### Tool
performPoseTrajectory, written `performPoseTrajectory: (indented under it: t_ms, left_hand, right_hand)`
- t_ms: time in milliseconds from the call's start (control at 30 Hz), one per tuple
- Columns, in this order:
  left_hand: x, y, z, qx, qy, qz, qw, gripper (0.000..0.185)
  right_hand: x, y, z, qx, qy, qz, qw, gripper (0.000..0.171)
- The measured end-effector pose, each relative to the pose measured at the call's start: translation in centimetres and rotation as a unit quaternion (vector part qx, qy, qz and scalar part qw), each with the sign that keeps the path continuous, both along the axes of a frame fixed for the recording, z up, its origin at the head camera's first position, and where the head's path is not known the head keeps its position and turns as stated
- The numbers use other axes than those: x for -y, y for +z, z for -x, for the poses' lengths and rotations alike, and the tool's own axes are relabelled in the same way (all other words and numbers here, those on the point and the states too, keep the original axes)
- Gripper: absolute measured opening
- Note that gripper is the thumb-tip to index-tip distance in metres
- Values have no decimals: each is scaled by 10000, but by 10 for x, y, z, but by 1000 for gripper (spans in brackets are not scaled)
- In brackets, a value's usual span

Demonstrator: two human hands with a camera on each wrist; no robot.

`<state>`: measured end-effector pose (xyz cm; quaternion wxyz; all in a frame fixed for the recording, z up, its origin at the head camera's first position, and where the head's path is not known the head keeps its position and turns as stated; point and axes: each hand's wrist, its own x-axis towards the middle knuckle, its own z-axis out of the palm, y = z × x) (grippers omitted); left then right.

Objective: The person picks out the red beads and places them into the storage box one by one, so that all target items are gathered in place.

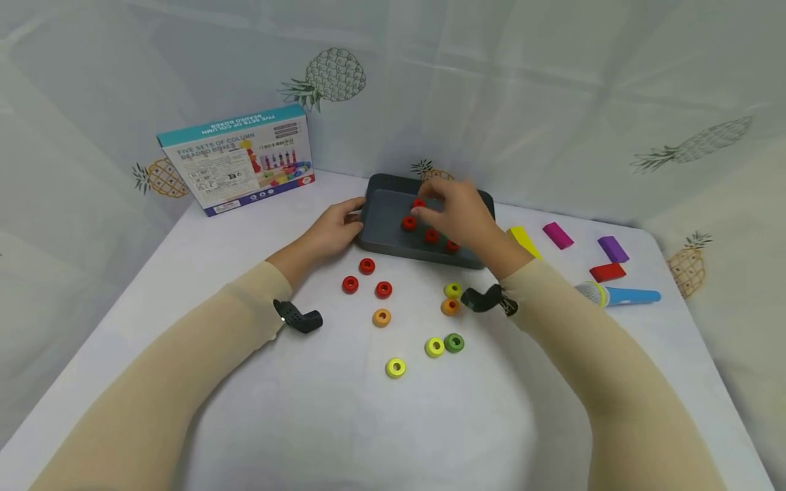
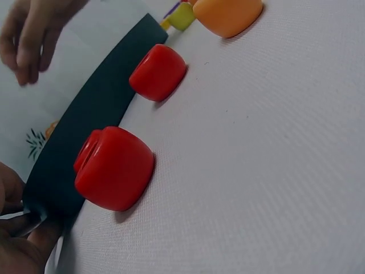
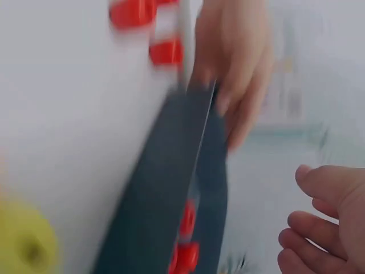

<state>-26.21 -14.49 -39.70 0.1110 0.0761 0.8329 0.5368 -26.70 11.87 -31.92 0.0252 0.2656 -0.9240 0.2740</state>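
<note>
A dark grey tray (image 1: 383, 228) lies at the back of the white table with several red rings (image 1: 431, 236) in it. My left hand (image 1: 344, 224) grips the tray's left edge, its fingers curled over the corner (image 3: 236, 85). Over the tray hovers my right hand (image 1: 432, 204), fingers loosely spread and empty in the right wrist view (image 3: 319, 228), with a red ring (image 1: 418, 202) just under the fingertips. Three more red rings (image 1: 366, 266) lie on the table in front of the tray, two of them close in the left wrist view (image 2: 114, 168).
Orange (image 1: 381, 318), yellow-green (image 1: 396, 367) and green (image 1: 454, 342) rings are scattered nearer me. A toy box (image 1: 239, 160) stands at the back left. Coloured blocks (image 1: 557, 235) and a toy microphone (image 1: 617, 295) lie to the right. A pineapple-print cloth backs the table.
</note>
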Motion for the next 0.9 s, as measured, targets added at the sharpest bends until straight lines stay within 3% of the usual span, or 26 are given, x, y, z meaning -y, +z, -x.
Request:
performPoseTrajectory:
  t_ms: [133, 233, 333, 433, 567, 900]
  left_hand:
    - [0, -1, 0, -53, 19, 54, 10000, 58]
    - [0, -3, 0, -44, 37, 62, 10000, 58]
    - [1, -4, 1, -20, 45, 32, 10000, 58]
    - [1, -4, 1, -31, 27, -5, 10000, 58]
    - [1, -4, 2, -61, -2, -44, 10000, 58]
    - [1, -2, -1, -167, -88, -60, 9998, 58]
  right_hand:
    - [6, -1, -44, -133, 619, 334, 9974, 32]
    - [12, -13, -68, 196, 1000, 460, 9937, 34]
    - [18, -30, -82, 709, 1156, 389, 9900, 36]
    - [22, -44, -88, 986, 1110, 220, 9887, 39]
    - [24, -59, -86, 1003, 1037, 37, 9895, 40]
    - [27, -67, -87, 648, 1259, -385, 9892, 36]
